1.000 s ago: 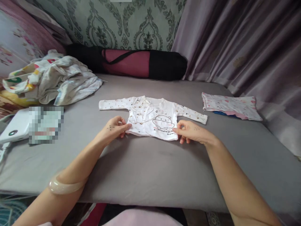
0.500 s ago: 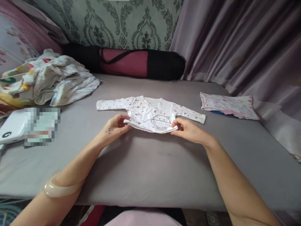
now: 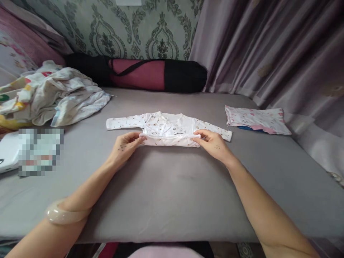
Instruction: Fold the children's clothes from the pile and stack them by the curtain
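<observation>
A small white baby shirt with a fine print lies front up on the grey sheet, its sleeves spread to both sides. Its lower edge is turned up over the front, so the back fabric shows as a band and most of the cartoon face is covered. My left hand pinches the left corner of that folded edge between thumb and fingers. At the right corner, my right hand pinches the same edge. A pale bangle sits on my left forearm.
A folded pink-and-white cloth stack lies at the right. Crumpled printed cloths are heaped at the left, near a white device and a blurred-out item. Behind stretches a long black-and-maroon bag before the wall; curtains hang right.
Both hands have lifted the shirt's lower edge and turned it away from me onto the front, covering most of the cartoon face. The view has shifted slightly.
</observation>
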Motion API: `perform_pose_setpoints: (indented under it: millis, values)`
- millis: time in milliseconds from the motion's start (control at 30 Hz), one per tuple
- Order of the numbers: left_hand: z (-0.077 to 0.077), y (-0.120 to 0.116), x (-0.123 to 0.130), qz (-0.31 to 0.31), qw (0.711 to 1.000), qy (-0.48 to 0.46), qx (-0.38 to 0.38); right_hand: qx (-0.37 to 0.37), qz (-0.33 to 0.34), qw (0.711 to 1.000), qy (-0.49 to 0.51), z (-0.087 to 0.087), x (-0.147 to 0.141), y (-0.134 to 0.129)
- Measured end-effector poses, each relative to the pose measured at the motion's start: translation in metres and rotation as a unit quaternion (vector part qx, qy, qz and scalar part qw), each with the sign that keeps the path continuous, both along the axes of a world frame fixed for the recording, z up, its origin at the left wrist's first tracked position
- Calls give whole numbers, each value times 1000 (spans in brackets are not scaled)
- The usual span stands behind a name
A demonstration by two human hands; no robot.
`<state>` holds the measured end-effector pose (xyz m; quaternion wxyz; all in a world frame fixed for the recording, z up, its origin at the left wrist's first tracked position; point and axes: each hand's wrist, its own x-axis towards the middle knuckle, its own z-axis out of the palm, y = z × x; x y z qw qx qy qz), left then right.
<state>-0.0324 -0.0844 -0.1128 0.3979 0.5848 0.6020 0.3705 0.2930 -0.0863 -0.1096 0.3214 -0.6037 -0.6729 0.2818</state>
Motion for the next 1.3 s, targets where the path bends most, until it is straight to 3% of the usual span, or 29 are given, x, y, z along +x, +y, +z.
perform_pose_setpoints:
  millis: [133,267,467,667,867,967,1067,1167,1300]
  values:
    - [4,-1,3,11,999,-42,-8,1,-2,1000,13,-2,3,2]
    - [4,2,0,-2,994,-103,-44,-68,10,993,92,1,7,4]
    - [4,7,-13,-34,994,-106,2,-87,55,975,196,9,16,5]
    - [24,1,-27,-105,994,-7,8,-106,96,981,133,22,22,-3]
    - [31,-3,-40,-193,973,116,-48,-222,260,939,-33,46,21,-18]
    - [24,-2,-38,-183,972,149,-21,-174,217,959,-45,39,12,-16]
    - [14,1,-31,-193,965,167,59,-46,175,983,-18,20,-7,-15]
    - [2,4,-29,-247,941,190,132,31,238,969,-54,1,-32,-21]
    - [-10,8,-32,-283,916,237,159,12,323,932,-164,-4,-56,-40]
